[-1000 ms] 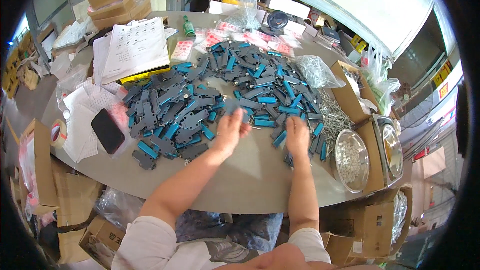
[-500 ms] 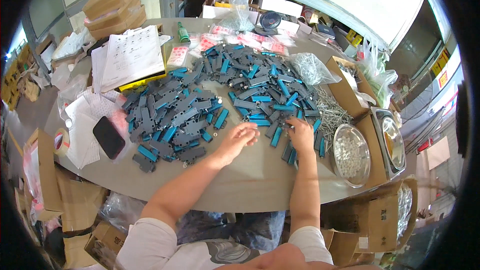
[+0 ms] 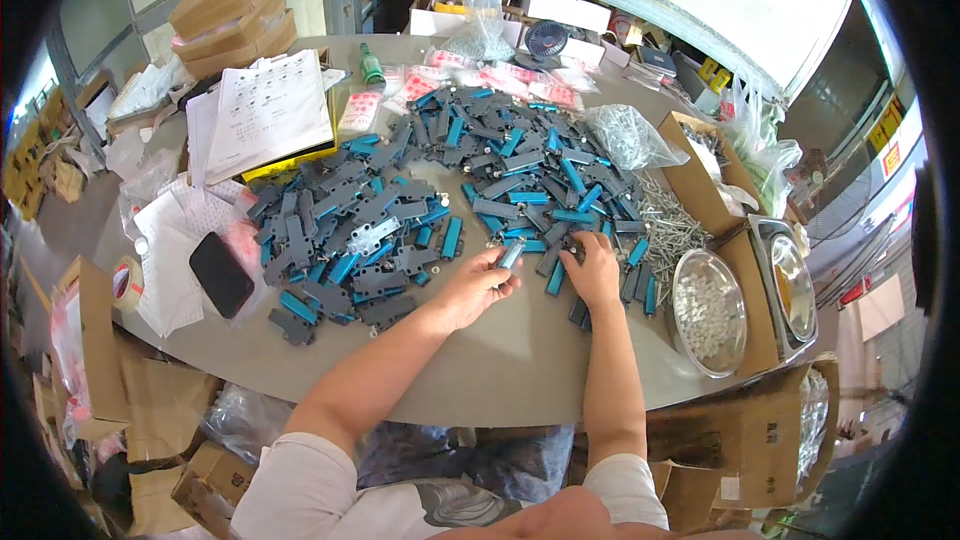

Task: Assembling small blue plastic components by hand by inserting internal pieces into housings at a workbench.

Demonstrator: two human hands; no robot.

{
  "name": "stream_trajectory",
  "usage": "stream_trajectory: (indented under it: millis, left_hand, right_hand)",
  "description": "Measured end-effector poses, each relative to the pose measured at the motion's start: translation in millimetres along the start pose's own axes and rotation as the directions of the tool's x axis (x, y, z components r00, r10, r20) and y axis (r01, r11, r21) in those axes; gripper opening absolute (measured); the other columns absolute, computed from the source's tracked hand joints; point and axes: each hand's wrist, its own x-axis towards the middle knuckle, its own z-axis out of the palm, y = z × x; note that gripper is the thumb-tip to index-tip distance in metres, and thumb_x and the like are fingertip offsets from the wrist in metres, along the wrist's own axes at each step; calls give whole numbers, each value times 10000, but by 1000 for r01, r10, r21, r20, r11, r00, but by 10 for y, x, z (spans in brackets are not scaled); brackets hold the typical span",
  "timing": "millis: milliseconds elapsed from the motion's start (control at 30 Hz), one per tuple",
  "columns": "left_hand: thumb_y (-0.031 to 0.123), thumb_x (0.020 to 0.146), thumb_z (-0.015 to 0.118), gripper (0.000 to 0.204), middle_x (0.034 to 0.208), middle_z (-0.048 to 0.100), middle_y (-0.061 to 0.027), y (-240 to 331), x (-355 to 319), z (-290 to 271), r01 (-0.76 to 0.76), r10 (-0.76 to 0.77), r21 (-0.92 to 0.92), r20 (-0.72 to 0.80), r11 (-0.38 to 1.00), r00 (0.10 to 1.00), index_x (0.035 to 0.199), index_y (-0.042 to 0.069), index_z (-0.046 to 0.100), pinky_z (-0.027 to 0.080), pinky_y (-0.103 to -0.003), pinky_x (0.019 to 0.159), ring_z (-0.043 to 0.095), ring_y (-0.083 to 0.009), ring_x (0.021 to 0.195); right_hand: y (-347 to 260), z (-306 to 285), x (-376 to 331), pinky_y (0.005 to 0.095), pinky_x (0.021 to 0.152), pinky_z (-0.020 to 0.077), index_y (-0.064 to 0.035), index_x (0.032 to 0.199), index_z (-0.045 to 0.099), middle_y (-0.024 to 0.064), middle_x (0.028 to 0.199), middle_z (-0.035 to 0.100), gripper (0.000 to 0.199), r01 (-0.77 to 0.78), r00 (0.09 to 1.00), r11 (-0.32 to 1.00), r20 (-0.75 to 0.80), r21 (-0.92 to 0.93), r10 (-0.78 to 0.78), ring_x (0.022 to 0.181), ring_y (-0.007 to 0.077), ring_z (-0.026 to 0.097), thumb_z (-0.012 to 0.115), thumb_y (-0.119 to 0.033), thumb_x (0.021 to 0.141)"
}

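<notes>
Grey-and-blue part (image 3: 511,254), one: pinched between the thumb and fingers of our left hand (image 3: 475,290), above the desk (image 3: 480,380), near the right heap (image 3: 530,155). Of our hands, the other: right hand (image 3: 595,268), fingers bent down at that heap's near edge; whether they grip a piece, we cannot tell. Left heap (image 3: 350,235): similar parts, grey and blue, jumbled. Right of the right heap, we list metal screws (image 3: 668,225), loose; nearer us, one clear bowl (image 3: 715,368) containing small white pieces (image 3: 705,315). Far left: black phone (image 3: 221,275), one; tape roll (image 3: 127,283), one. Far side: green bottle (image 3: 371,65), one; small dark fan (image 3: 546,38), one.
</notes>
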Motion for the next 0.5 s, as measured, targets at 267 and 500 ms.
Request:
stream_trajectory:
  millis: [267,500]
  left_hand:
    - [56,897,535,377,1090,517,-59,9,-47,107,-62,62,-3,-4,998,998,1256,-10,440,478,-266,809,566,-146,891]
    - [47,886,558,334,1074,489,-57,13,7,-5,-93,97,37,-135,995,986,1201,-7,462,471,-260,799,559,-141,887]
  right_hand:
    - [137,82,23,425,732,488,-9,905,626,161,917,614,232,-107,993,989,-54,-104,102,820,337,606,654,-128,708]
    - [-92,-222,41,315,651,491,16,807,634,122,815,625,148,-133,987,965,-57,225,150,684,223,620,675,-28,671]
